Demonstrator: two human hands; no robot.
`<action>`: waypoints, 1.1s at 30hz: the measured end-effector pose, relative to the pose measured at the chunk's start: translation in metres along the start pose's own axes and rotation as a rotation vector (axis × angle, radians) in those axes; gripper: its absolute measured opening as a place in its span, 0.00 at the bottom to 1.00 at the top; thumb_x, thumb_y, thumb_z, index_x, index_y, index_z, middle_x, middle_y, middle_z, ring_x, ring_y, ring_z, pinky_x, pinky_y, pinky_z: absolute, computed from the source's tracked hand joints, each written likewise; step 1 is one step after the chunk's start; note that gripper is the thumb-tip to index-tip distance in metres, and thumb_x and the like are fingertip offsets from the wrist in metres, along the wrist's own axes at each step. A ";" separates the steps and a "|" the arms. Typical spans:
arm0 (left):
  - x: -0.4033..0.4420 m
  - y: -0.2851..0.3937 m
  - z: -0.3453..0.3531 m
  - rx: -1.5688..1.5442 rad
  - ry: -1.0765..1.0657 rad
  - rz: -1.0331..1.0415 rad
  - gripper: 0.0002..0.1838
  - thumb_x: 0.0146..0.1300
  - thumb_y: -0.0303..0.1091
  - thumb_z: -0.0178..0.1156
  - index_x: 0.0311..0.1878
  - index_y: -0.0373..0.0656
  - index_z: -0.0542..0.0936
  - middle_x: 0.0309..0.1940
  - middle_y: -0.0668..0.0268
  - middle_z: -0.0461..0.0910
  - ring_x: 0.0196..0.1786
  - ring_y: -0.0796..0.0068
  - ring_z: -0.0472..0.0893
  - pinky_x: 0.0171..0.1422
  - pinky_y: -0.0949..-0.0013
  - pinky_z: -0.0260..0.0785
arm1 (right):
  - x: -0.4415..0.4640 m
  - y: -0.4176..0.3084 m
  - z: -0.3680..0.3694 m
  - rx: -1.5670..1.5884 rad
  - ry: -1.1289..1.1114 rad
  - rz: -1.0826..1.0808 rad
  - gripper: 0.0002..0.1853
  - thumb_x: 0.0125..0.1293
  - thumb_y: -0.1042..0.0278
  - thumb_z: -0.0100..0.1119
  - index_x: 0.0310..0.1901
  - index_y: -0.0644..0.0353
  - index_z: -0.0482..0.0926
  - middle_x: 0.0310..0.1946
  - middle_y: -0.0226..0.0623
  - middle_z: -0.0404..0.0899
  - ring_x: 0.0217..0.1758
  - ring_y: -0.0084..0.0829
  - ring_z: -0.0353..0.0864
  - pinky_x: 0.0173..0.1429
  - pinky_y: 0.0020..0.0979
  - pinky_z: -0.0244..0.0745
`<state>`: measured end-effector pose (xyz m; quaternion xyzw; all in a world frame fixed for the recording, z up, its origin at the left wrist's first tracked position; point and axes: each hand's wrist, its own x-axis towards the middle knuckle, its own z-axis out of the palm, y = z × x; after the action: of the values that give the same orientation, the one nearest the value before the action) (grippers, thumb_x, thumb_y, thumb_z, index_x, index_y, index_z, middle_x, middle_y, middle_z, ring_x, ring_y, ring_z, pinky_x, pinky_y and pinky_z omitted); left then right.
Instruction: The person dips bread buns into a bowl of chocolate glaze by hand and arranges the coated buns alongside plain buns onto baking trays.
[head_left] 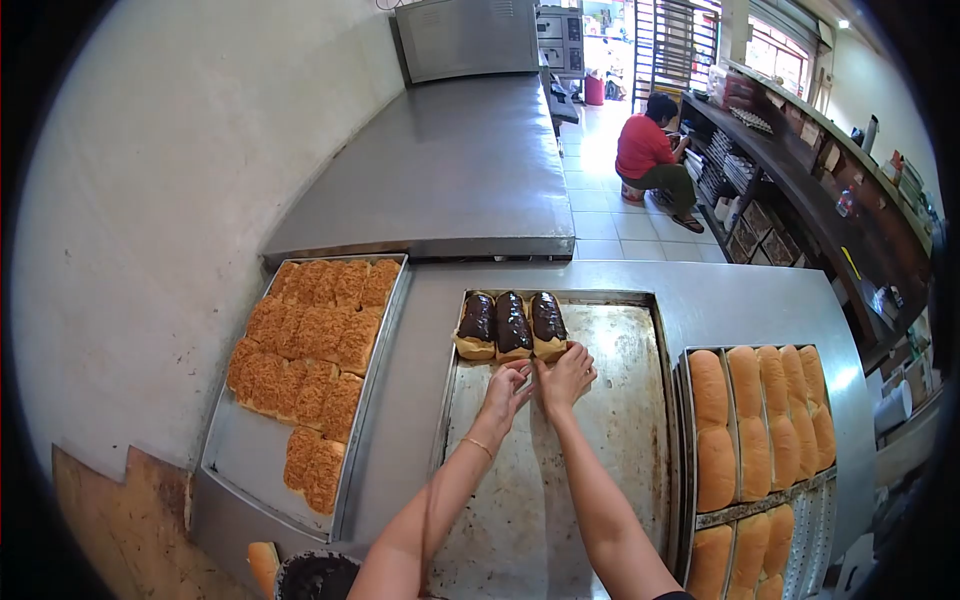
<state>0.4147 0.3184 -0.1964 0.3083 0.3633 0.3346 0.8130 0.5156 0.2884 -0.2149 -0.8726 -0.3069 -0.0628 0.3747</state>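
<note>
Mid-frame, right hand point(568, 377) touches a dark-topped bun point(549, 325), left hand point(506, 393) nearby; I cannot tell whether either grasps; slips could smear its topping point(548, 314).

- The room is being brightly lit by daylight through the far doorway point(606, 48) and the barred window point(780, 50).
- The tiled floor point(598, 180) is being bleached near the doorway.
- Glare is being thrown back by the steel worktable point(725, 300), small highlights by the chocolate-glazed buns point(513, 322).
- A soft shadow is being cast down the baking tray point(622, 420).
- Straight edges are being bowed by the wide lens, corners blackened.
</note>
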 end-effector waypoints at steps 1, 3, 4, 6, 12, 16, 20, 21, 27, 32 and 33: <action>0.000 0.002 0.002 0.001 -0.003 -0.001 0.18 0.52 0.22 0.48 0.50 0.38 0.69 0.52 0.62 0.70 0.61 0.68 0.68 0.63 0.59 0.67 | 0.000 0.002 0.001 0.005 0.004 -0.015 0.32 0.43 0.58 0.73 0.49 0.59 0.69 0.46 0.38 0.71 0.55 0.39 0.67 0.60 0.43 0.57; -0.002 0.003 0.005 0.048 0.022 -0.009 0.20 0.52 0.22 0.48 0.52 0.38 0.68 0.53 0.62 0.69 0.62 0.66 0.68 0.64 0.58 0.66 | 0.001 0.006 0.002 0.013 -0.029 0.003 0.32 0.44 0.60 0.72 0.50 0.59 0.68 0.47 0.38 0.71 0.56 0.40 0.67 0.61 0.43 0.57; -0.003 0.003 0.007 0.031 0.030 -0.006 0.21 0.52 0.23 0.48 0.52 0.38 0.68 0.54 0.62 0.69 0.62 0.66 0.68 0.64 0.57 0.65 | 0.002 0.009 0.000 0.023 -0.062 0.020 0.31 0.46 0.61 0.71 0.51 0.59 0.68 0.48 0.38 0.71 0.58 0.40 0.66 0.62 0.44 0.57; -0.008 0.005 0.010 0.011 0.030 -0.003 0.22 0.52 0.24 0.49 0.54 0.38 0.67 0.55 0.62 0.68 0.61 0.64 0.69 0.64 0.56 0.65 | -0.002 0.021 -0.009 0.161 -0.082 0.104 0.30 0.48 0.61 0.69 0.52 0.59 0.68 0.49 0.38 0.72 0.58 0.39 0.67 0.62 0.43 0.58; -0.057 0.033 0.027 -0.146 -0.034 0.018 0.15 0.59 0.29 0.51 0.51 0.42 0.70 0.50 0.60 0.76 0.57 0.63 0.74 0.62 0.55 0.67 | -0.027 0.032 -0.147 2.084 -0.807 0.675 0.32 0.70 0.41 0.41 0.63 0.62 0.63 0.64 0.44 0.65 0.67 0.35 0.63 0.71 0.40 0.55; -0.103 0.045 0.055 -0.118 -0.141 0.087 0.14 0.61 0.33 0.52 0.50 0.46 0.74 0.50 0.63 0.77 0.56 0.66 0.75 0.62 0.59 0.67 | -0.081 0.023 -0.263 2.266 -0.976 0.617 0.39 0.69 0.36 0.34 0.69 0.62 0.55 0.71 0.45 0.53 0.75 0.37 0.50 0.75 0.41 0.45; -0.154 0.032 0.091 0.036 -0.301 0.123 0.19 0.66 0.34 0.46 0.59 0.43 0.66 0.56 0.57 0.73 0.60 0.64 0.72 0.65 0.59 0.64 | -0.136 0.071 -0.342 2.035 -0.892 0.586 0.36 0.72 0.40 0.31 0.67 0.65 0.58 0.66 0.49 0.61 0.71 0.42 0.57 0.74 0.42 0.50; -0.170 0.026 0.104 0.079 -0.329 0.126 0.19 0.66 0.34 0.47 0.59 0.40 0.68 0.56 0.57 0.73 0.61 0.62 0.72 0.66 0.58 0.63 | -0.151 0.094 -0.357 1.893 -0.823 0.526 0.35 0.72 0.41 0.29 0.63 0.67 0.64 0.60 0.49 0.68 0.67 0.43 0.64 0.72 0.42 0.53; -0.223 -0.058 0.167 0.744 -0.745 0.376 0.16 0.68 0.29 0.48 0.57 0.40 0.69 0.51 0.61 0.75 0.54 0.70 0.76 0.59 0.67 0.66 | -0.214 0.208 -0.471 0.697 -0.112 0.439 0.21 0.72 0.53 0.43 0.48 0.65 0.76 0.35 0.39 0.81 0.41 0.33 0.81 0.51 0.32 0.73; -0.279 -0.160 0.237 1.289 -1.328 0.835 0.15 0.61 0.27 0.52 0.53 0.40 0.74 0.50 0.57 0.75 0.53 0.60 0.75 0.57 0.62 0.67 | -0.244 0.279 -0.517 -0.299 0.017 0.352 0.14 0.60 0.62 0.58 0.44 0.62 0.75 0.41 0.44 0.71 0.47 0.46 0.73 0.51 0.38 0.72; -0.286 -0.180 0.251 1.341 -1.385 0.985 0.17 0.60 0.27 0.53 0.54 0.40 0.73 0.50 0.58 0.75 0.55 0.60 0.74 0.59 0.61 0.66 | -0.248 0.285 -0.516 -0.334 -0.004 0.311 0.17 0.59 0.59 0.60 0.45 0.61 0.74 0.43 0.43 0.69 0.50 0.43 0.71 0.50 0.38 0.72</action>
<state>0.5258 -0.0716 -0.0829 0.9244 -0.2295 0.1109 0.2838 0.5444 -0.3414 -0.1077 -0.9594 -0.1549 -0.0524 0.2296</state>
